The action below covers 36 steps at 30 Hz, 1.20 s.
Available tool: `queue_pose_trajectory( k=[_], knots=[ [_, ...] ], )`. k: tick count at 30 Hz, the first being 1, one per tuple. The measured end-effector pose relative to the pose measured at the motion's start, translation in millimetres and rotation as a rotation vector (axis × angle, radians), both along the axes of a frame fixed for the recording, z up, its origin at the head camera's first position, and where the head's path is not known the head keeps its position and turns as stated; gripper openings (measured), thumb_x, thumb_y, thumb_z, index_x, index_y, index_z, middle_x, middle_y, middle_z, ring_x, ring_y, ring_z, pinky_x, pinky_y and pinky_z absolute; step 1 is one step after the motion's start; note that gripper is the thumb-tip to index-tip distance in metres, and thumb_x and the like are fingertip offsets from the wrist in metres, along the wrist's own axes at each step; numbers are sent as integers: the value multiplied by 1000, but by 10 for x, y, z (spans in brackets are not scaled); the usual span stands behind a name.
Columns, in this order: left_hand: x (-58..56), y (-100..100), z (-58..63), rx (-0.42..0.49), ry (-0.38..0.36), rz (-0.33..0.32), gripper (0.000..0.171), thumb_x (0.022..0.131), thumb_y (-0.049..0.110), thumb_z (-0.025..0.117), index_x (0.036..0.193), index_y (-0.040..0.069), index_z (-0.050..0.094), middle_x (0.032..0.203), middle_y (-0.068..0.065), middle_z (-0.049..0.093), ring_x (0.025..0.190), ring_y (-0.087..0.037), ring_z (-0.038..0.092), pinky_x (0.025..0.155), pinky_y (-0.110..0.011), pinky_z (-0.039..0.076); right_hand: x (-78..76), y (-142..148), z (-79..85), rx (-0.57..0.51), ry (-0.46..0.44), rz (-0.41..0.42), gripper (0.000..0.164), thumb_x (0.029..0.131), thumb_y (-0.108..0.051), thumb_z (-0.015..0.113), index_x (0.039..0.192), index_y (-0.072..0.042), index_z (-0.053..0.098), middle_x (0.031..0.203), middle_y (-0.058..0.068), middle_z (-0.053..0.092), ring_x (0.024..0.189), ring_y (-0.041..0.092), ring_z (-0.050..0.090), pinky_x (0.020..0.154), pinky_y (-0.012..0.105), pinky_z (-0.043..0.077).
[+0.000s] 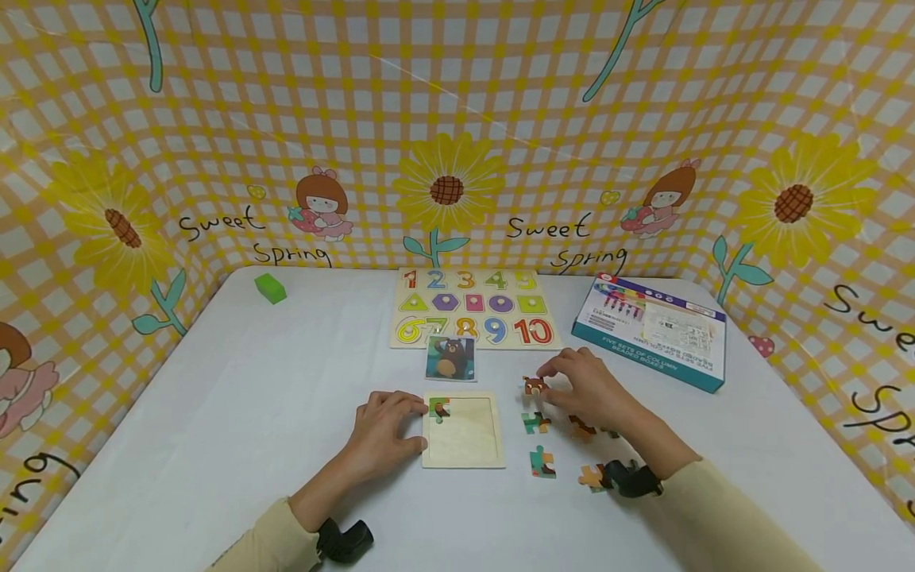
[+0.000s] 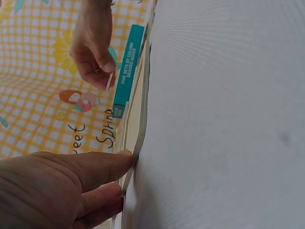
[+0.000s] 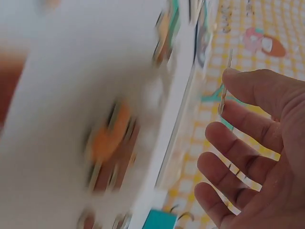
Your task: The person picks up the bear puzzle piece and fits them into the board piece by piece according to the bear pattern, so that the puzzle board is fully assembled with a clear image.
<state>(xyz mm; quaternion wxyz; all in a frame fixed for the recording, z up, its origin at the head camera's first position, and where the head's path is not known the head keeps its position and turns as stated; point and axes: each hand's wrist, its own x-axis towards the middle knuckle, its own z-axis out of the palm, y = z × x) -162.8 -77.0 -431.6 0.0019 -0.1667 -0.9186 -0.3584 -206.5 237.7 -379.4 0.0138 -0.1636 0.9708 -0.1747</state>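
Observation:
My right hand (image 1: 589,389) pinches a brown bear-face puzzle piece (image 1: 533,386) between thumb and forefinger, right of the wooden puzzle tray (image 1: 465,463). In the right wrist view the piece (image 3: 222,98) shows edge-on, raised off the table, with the other fingers spread. My left hand (image 1: 382,437) rests against the tray's left edge, thumb and fingertips touching it; the left wrist view shows the thumb (image 2: 107,167) on that edge. One green and brown puzzle piece (image 1: 438,409) lies in the tray's upper left corner. Loose pieces, among them a teal piece (image 1: 542,461), lie below my right hand.
A bear picture card (image 1: 451,358) lies just beyond the tray, overlapping a number and shape board (image 1: 472,303). A teal-edged box (image 1: 649,332) stands at the back right. One green block (image 1: 270,288) sits at the far left.

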Motion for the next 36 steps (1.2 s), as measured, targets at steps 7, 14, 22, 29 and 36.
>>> queue_pose_trajectory(
  k=[7,14,22,29,36],
  knots=[
    [4,5,17,-4,-2,4,38,75,16,76,111,11,65,122,-3,60,117,-29,41,97,-56,27,100,-302,13,-9,28,55,24,79,-24,73,102,-15,71,102,4,64,97,22,46,80,38,39],
    [8,7,27,-5,-2,4,38,75,15,76,111,11,66,122,-3,60,117,-30,41,96,-55,28,145,-611,-9,16,61,103,23,77,-27,75,98,-16,72,98,2,63,90,18,44,79,35,36],
    [1,3,13,-17,3,3,38,75,17,76,111,12,66,122,-2,60,117,-29,42,95,-54,28,121,-854,-39,31,109,144,20,75,-24,76,93,-17,72,94,2,64,87,18,46,78,35,37],
    [0,0,17,-14,-5,-1,38,75,17,75,111,11,65,123,-3,60,117,-29,41,96,-54,28,58,-984,-78,84,50,116,17,75,-24,75,92,-18,72,93,1,62,89,19,47,81,38,39],
    [0,-10,9,-23,16,-3,37,75,15,75,110,10,65,121,-3,61,115,-28,42,95,-54,28,36,-1033,-106,92,-4,107,18,77,-26,76,92,-18,72,93,-1,62,88,18,47,81,37,39]
  ],
)
